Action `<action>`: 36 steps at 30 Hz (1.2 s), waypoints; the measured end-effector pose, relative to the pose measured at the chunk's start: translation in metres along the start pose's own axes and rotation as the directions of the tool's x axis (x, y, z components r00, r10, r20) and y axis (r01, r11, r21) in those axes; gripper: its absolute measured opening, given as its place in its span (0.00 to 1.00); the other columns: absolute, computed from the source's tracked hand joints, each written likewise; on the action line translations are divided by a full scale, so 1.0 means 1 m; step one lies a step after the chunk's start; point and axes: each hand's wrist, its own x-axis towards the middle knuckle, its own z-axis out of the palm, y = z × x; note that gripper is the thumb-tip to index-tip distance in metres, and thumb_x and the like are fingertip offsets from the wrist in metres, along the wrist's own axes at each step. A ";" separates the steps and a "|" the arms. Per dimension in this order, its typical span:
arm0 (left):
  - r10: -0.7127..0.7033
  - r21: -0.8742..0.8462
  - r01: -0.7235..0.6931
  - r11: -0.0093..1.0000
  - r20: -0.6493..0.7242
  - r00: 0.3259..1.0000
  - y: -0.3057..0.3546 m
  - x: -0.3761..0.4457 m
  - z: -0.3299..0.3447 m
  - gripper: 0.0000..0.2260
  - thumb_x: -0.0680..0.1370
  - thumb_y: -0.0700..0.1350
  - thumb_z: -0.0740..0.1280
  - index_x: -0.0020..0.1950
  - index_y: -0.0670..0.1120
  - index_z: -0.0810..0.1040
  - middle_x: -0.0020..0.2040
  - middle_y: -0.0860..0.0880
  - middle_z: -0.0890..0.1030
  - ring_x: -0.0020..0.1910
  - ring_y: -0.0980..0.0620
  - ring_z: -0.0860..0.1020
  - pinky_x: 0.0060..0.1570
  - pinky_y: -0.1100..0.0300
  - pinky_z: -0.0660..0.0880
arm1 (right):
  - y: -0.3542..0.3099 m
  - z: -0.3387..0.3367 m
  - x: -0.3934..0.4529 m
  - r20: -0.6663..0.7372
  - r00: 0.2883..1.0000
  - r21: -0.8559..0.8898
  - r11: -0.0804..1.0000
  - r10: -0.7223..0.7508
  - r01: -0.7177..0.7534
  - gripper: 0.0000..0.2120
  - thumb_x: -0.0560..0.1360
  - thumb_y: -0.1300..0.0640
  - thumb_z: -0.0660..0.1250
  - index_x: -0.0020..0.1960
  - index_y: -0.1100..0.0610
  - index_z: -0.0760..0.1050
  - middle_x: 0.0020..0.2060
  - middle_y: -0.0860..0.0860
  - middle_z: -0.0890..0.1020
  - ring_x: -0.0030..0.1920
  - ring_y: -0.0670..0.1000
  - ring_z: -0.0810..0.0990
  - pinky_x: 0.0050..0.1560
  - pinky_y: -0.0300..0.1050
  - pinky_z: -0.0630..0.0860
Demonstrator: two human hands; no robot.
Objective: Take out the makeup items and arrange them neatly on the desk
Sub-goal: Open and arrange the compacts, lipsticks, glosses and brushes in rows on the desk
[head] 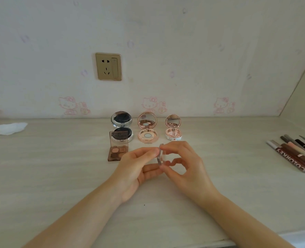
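Makeup layout, partly done: small clear case in both hands, over the desk [58, 176].

Landmark: rose-gold compact [147, 128], open, standing at the back near the wall. Left of it, silver-black compact [121, 127], open; right of it, small pink compact [173, 128], open; in front and to its left, brown eyeshadow palette [118, 147], lid up. Just in front, left hand [139, 169] and right hand [183, 163] each pinch the small clear case [160, 154] between curled fingers, held edge-on. Far right, a cluster of pencils and tubes [294, 151] lies loosely fanned, apparently still to be straightened. Far left, a white tissue [7, 128].
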 end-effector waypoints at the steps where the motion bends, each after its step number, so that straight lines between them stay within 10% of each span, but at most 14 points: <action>1: -0.004 -0.007 0.005 1.000 0.006 1.000 0.000 0.000 -0.001 0.13 0.69 0.45 0.73 0.52 0.40 0.84 0.53 0.38 0.83 0.50 0.38 0.83 0.43 0.55 0.80 | 0.000 0.000 0.000 0.001 1.000 -0.004 1.000 -0.004 0.004 0.22 0.69 0.65 0.72 0.61 0.49 0.77 0.55 0.44 0.76 0.56 0.51 0.78 0.47 0.42 0.78; 22: -0.135 -0.147 0.144 0.979 0.074 0.988 -0.002 0.001 -0.001 0.18 0.73 0.43 0.69 0.60 0.34 0.78 0.58 0.34 0.80 0.55 0.34 0.80 0.46 0.51 0.81 | 0.008 -0.006 0.006 -0.174 0.938 0.243 0.936 0.301 -0.255 0.12 0.78 0.65 0.63 0.48 0.51 0.81 0.42 0.48 0.85 0.46 0.48 0.84 0.48 0.43 0.81; 36: 0.105 0.278 -0.081 0.957 -0.073 0.992 -0.005 -0.001 0.017 0.19 0.73 0.37 0.73 0.61 0.47 0.76 0.51 0.43 0.84 0.45 0.42 0.84 0.47 0.52 0.82 | 0.015 -0.029 0.030 -0.043 0.937 0.112 0.933 0.347 -0.341 0.11 0.78 0.65 0.64 0.47 0.53 0.82 0.37 0.49 0.85 0.42 0.47 0.85 0.47 0.42 0.81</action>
